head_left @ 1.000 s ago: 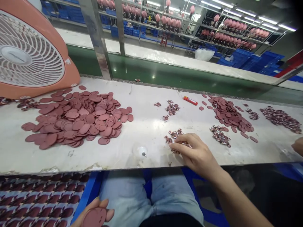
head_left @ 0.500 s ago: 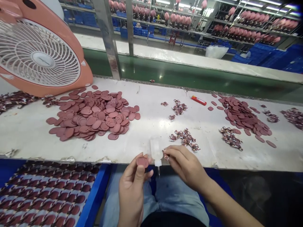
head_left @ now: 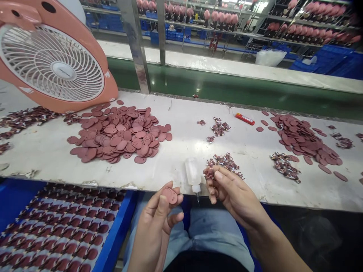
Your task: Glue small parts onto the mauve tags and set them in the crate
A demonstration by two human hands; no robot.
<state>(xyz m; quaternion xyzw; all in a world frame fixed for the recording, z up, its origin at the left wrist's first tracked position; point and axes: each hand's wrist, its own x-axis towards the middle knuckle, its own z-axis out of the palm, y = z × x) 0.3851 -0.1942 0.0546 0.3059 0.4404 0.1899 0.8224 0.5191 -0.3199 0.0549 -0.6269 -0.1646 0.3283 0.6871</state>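
In my left hand (head_left: 159,215), closed between thumb and fingers, is a flat oval reddish-brown disc (head_left: 169,195) with small holes at one end. My right hand (head_left: 234,192) pinches a small brown figurine-like piece (head_left: 209,172) at its fingertips. Just behind that piece lies a pile of similar small pieces (head_left: 229,161), partly covered by the hand. Between my hands a clear squeeze bottle (head_left: 193,172) lies on the table, its white cap and thin needle tip sticking out past the front edge.
A heap of oval discs (head_left: 119,136) covers the table's left part, beside an orange fan (head_left: 110,85). More discs (head_left: 300,136) lie at right, near a red tube-like item (head_left: 244,119). Below left, a blue crate (head_left: 115,226) holds rows of brown pieces. A green belt (head_left: 227,85) runs behind.
My right hand has moved slightly right and up, with the small piece at its fingertips. My left hand has tilted the disc so its holes show. The camera view has shifted a little.
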